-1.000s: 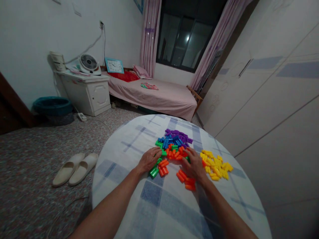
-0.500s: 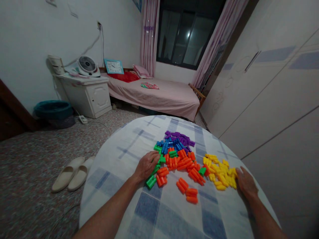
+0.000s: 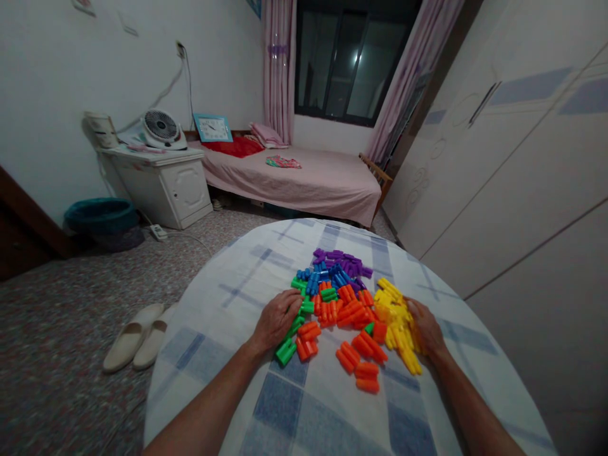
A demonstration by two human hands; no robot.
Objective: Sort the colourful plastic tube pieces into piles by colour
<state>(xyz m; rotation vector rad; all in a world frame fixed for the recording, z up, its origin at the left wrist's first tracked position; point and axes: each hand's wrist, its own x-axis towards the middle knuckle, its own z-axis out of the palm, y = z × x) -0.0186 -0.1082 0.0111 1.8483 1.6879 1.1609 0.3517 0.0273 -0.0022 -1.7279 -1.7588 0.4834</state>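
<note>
Small plastic toy pieces lie in colour groups on the table. My right hand (image 3: 426, 328) is open, its fingers lying along the right side of the yellow pieces (image 3: 395, 313), which are bunched against the orange pieces (image 3: 352, 313). On the other side, my left hand (image 3: 276, 321) is open, with its fingers over the edge of the green pieces (image 3: 286, 351); its fingertips partly cover some of them. Blue pieces (image 3: 317, 278) and purple pieces (image 3: 342, 261) sit behind the orange ones. A green piece (image 3: 369, 328) lies among the orange ones near the yellow group.
A round table with a blue-and-white checked cloth (image 3: 213, 323) carries everything. Beyond it stand a bed (image 3: 308, 180) and a white cabinet (image 3: 183, 190) with a fan (image 3: 161, 126). A wardrobe (image 3: 513, 177) rises at the right. Slippers (image 3: 130, 339) and a bin (image 3: 102, 218) are on the floor.
My right hand has moved left, pushing the yellow pieces together and up against the orange ones. The small green piece there shifted left too. My left hand has stayed by the green pieces.
</note>
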